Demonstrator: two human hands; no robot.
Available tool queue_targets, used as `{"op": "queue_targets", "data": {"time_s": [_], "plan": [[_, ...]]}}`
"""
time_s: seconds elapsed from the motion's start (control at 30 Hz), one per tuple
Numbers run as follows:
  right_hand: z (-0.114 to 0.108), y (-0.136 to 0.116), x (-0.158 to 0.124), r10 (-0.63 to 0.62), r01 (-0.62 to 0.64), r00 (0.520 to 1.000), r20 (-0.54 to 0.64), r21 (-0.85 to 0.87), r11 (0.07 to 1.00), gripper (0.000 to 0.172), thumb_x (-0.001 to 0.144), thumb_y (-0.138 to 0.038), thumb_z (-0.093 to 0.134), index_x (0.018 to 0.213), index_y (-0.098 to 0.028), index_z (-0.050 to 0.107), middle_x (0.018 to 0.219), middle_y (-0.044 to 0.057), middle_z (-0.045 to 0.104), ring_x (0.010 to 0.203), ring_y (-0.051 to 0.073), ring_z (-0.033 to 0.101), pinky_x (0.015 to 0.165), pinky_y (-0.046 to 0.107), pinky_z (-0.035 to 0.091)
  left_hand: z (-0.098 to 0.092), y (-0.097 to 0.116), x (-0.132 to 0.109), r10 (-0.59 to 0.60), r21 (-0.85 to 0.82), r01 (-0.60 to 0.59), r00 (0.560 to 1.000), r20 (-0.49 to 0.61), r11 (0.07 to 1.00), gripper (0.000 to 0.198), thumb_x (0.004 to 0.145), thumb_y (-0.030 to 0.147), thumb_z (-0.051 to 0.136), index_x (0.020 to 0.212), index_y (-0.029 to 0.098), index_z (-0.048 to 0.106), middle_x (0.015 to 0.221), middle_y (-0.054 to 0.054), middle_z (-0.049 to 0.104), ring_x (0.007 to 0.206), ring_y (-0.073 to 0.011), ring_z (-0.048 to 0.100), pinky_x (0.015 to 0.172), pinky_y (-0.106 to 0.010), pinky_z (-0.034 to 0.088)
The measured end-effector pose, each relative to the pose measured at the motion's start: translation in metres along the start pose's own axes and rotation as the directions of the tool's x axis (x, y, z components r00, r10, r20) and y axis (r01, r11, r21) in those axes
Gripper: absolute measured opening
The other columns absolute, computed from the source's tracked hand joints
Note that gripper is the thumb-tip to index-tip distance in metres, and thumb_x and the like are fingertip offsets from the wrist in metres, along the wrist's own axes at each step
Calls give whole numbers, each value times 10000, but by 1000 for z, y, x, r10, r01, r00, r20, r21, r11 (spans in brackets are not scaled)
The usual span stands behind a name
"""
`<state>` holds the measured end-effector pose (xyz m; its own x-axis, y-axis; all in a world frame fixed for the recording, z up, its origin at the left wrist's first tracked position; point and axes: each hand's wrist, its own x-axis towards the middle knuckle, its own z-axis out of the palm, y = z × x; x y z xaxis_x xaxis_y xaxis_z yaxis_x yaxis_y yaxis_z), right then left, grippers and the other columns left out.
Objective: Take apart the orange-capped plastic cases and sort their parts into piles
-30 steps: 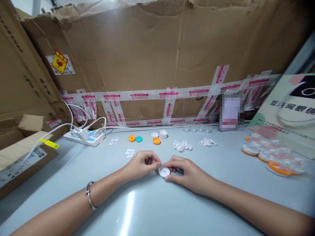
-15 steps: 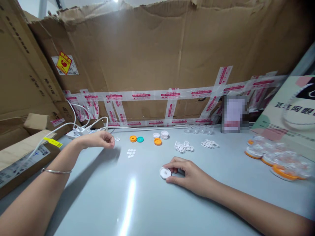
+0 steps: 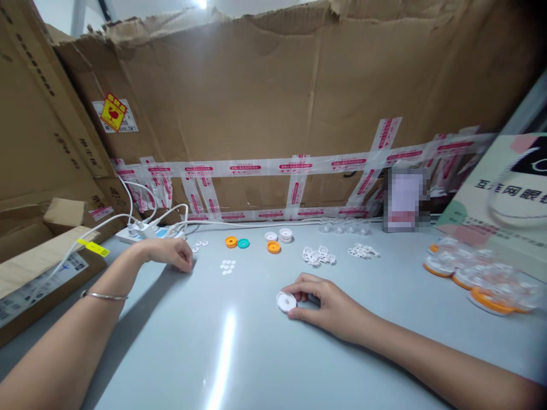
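Note:
My right hand (image 3: 322,302) grips the rim of a round white plastic disc (image 3: 286,302) between thumb and fingers, low over the table. A small raised part shows at the disc's middle. At the left, my left hand (image 3: 173,254) is closed, fingertips pinched and pointing down near the tabletop; whatever they hold, if anything, is hidden. Just beyond it lie several small white pieces (image 3: 199,245). A group of small white discs (image 3: 228,266) rests to its right. Farther back are an orange ring (image 3: 231,242), a teal ring (image 3: 243,244), another orange ring (image 3: 274,247) and white round parts (image 3: 285,234).
White lacy gear-like pieces (image 3: 318,256) lie mid-table, with a second pile (image 3: 363,250) to their right. Clear domed parts with orange bases (image 3: 487,282) crowd the right side. A power strip (image 3: 145,230) with cables sits back left. A large cardboard box (image 3: 256,102) walls the back.
My left hand has moved down and slightly toward me, uncovering more of the small white pieces behind it. The right hand still holds the white disc in nearly the same spot.

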<state>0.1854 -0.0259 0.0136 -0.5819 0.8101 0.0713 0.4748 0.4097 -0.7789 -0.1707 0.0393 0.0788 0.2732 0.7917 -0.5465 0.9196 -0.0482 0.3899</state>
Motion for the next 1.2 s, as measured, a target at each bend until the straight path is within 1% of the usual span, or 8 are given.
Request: {"op": "queue_targets", "data": {"time_s": [0.1,0.17,0.27,0.43,0.6,0.77,0.97,1.2], "plan": [[-1,-1,0,5,-5,1000,-2,-6,1000,223,710,-257,639,926,-212,667,820,21,550,784,146,536,753,265,429,-3,8,-4,35,21,-34,998,-55,999,246,614,399,632,614,156,593,553,21,522,548,-125,445,530,-204,318],[-1,-1,0,7,-7,1000,0,-10,1000,228,708,-256,639,930,-208,662,825,22,549,788,146,536,754,266,428,0,24,-7,106,70,-95,977,-183,993,306,664,450,594,588,158,537,528,34,464,522,-112,406,495,-202,285],[0,0,0,-1,1,1000,-1,-19,1000,235,707,-267,636,933,-208,659,821,22,546,779,146,535,746,266,429,20,60,-9,291,185,-234,871,-395,954,321,788,437,464,636,159,512,586,25,471,561,-114,425,515,-204,303],[1,2,1,-30,30,1000,-11,-23,999,246,706,-276,632,940,-207,657,813,20,551,767,147,536,728,260,433,77,116,-8,574,437,-418,750,-329,796,175,811,143,397,788,154,571,783,-33,601,696,-143,532,639,-247,384],[1,1,2,-48,48,999,-4,-42,998,240,718,-282,628,940,-193,651,800,27,548,759,147,530,714,258,434,118,137,0,636,423,-484,669,-385,766,95,810,172,491,857,160,574,819,-35,615,772,-164,569,681,-274,406],[1,2,2,-74,73,997,-9,-63,995,173,730,-255,608,885,-197,660,782,21,546,746,144,526,695,247,431,135,140,8,638,360,-528,644,-422,770,152,755,272,606,867,175,572,830,-29,589,778,-165,560,696,-271,419],[0,0,2,-58,58,998,5,-59,997,191,717,-259,627,896,-201,656,776,15,536,749,143,522,704,248,434,137,137,9,620,244,-582,628,-470,776,167,747,255,628,889,181,580,909,-43,567,853,-164,548,749,-264,441],[-1,0,2,-65,67,998,24,-63,996,245,714,-252,612,949,-185,625,786,16,523,747,141,521,719,258,435,136,136,9,578,155,-589,647,-498,793,138,741,107,600,863,171,594,897,-37,591,850,-147,568,769,-246,447]]}}
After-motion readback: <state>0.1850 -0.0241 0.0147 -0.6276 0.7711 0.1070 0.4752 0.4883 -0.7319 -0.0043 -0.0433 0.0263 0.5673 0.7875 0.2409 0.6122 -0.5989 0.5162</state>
